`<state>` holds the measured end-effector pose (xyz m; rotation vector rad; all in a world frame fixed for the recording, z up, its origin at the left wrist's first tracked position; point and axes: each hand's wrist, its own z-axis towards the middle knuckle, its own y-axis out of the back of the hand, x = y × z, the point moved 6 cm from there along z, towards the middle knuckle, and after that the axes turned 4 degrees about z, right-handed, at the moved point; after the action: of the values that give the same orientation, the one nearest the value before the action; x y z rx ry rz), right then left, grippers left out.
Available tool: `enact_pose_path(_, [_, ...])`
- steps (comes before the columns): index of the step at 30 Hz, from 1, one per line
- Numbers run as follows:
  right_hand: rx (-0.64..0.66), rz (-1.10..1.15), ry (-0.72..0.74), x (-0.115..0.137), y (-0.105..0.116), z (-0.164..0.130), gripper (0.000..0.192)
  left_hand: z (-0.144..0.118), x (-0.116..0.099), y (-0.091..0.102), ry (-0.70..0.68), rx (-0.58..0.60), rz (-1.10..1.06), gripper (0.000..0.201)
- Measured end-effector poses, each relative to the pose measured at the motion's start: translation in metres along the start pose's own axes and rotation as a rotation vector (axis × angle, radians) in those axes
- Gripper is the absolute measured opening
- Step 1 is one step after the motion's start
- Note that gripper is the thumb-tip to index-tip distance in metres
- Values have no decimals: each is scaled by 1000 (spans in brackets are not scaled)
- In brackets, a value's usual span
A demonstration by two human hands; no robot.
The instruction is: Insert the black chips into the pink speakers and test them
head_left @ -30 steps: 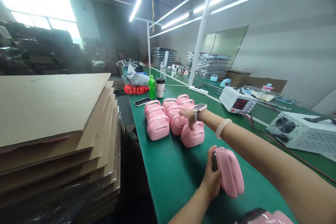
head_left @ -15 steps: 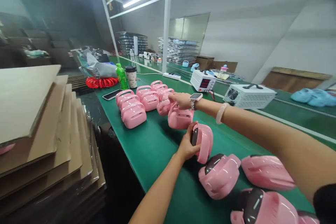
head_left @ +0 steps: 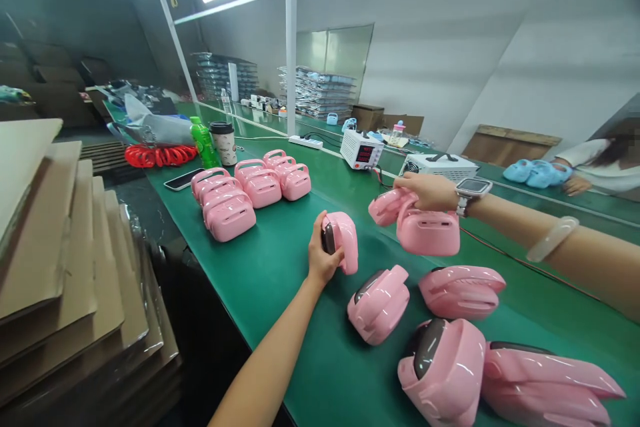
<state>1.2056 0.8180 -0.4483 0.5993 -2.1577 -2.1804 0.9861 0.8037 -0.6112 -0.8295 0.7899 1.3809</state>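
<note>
Lifted off the far rows, two pink cases (head_left: 425,223) are now carried in the clenched right hand (head_left: 427,190) above mid-table while the left hand (head_left: 320,260) grips an upright case (head_left: 343,240); setting down beside the loose ones seems next.

Glossy pink cases (head_left: 429,232) on green table (head_left: 280,280)

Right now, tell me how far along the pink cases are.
Looks done: pink cases in neat rows up the green table. In hand: left hand grips one case; right hand carries two cases. Left: four loose cases lying nearby.
</note>
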Motion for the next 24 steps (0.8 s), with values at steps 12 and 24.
enact_pose_path(12, [146,150,222,52,-46,-28,47,3,2,13,35,-169,89,81])
enact_pose_path(24, [280,447,211,35,-58,-29,103,5,8,14,-7,-185,120,76])
